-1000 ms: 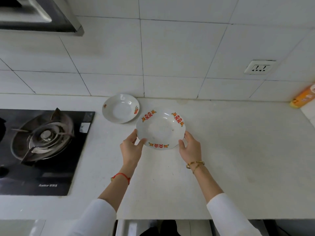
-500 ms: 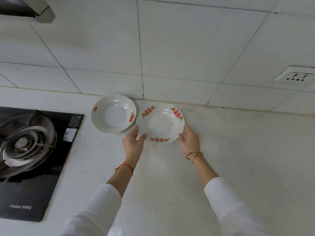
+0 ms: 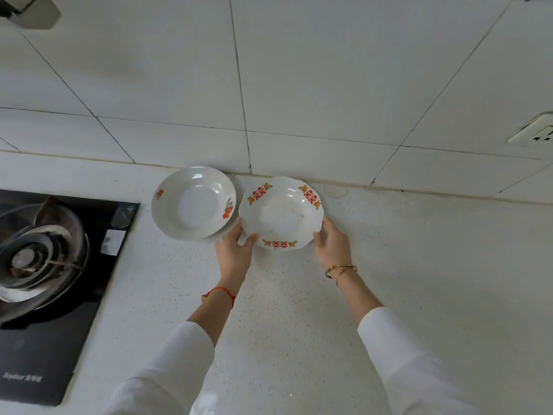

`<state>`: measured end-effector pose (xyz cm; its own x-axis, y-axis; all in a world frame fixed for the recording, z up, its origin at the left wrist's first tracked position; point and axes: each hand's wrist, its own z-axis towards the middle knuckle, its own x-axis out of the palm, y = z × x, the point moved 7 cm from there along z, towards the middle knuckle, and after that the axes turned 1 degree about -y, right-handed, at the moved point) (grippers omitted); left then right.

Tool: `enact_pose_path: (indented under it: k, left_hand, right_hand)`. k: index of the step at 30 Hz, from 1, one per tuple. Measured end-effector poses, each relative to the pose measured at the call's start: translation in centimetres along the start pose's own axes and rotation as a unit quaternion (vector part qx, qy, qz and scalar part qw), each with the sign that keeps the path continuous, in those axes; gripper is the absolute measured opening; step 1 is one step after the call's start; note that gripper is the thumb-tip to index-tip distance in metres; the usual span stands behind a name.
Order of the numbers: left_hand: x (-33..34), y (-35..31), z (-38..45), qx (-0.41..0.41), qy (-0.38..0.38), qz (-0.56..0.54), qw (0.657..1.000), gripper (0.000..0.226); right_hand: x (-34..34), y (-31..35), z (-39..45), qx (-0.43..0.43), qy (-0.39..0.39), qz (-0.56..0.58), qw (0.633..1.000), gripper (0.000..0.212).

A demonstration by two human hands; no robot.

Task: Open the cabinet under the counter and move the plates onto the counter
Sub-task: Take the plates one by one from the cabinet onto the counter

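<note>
One plate (image 3: 193, 202) already rests on the table (image 3: 419, 280) just beyond the left hand (image 3: 235, 250), while it and the right hand (image 3: 332, 245) grasp the scalloped plate (image 3: 281, 215) between them, apparently being set down; any plates left below are unseen.

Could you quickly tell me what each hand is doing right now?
Left hand: holding the plate's left rim.
Right hand: holding its right rim.

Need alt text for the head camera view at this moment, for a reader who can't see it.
Both hands, left hand and right hand, hold a scalloped white plate with red motifs by its rim at the back of a white counter, near the tiled wall. A second white plate lies beside it to the left, next to a gas hob.
</note>
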<state>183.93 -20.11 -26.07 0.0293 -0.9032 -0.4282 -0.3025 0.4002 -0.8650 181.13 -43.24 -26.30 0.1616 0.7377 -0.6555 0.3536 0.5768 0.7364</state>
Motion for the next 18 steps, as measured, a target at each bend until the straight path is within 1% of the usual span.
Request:
enact_pose_path:
  k: [3,9,12,15,18]
  left_hand:
    - [0.1,0.3,0.3,0.002,0.010,0.013,1.000,0.055]
    - [-0.1,0.2,0.0,0.017,0.063,0.049,0.997,0.057]
    - [-0.6,-0.3,-0.4,0.022,0.081,0.085,0.993,0.059]
    - [-1.7,-1.3,-1.1,0.052,0.075,0.114,0.989,0.057]
    - [-3.4,-2.6,-2.7,0.099,0.073,0.142,0.982,0.054]
  right_hand:
    - [0.1,-0.2,0.1,0.003,0.008,-0.002,1.000,0.042]
    - [0.2,-0.2,-0.1,0.029,0.028,-0.014,0.999,0.045]
    - [-0.1,-0.2,-0.4,0.053,0.041,-0.037,0.997,0.054]
    - [-0.7,-0.3,-1.1,0.081,0.046,-0.068,0.993,0.066]
    - [-1.8,0.7,-2.8,0.064,0.042,-0.073,0.994,0.070]
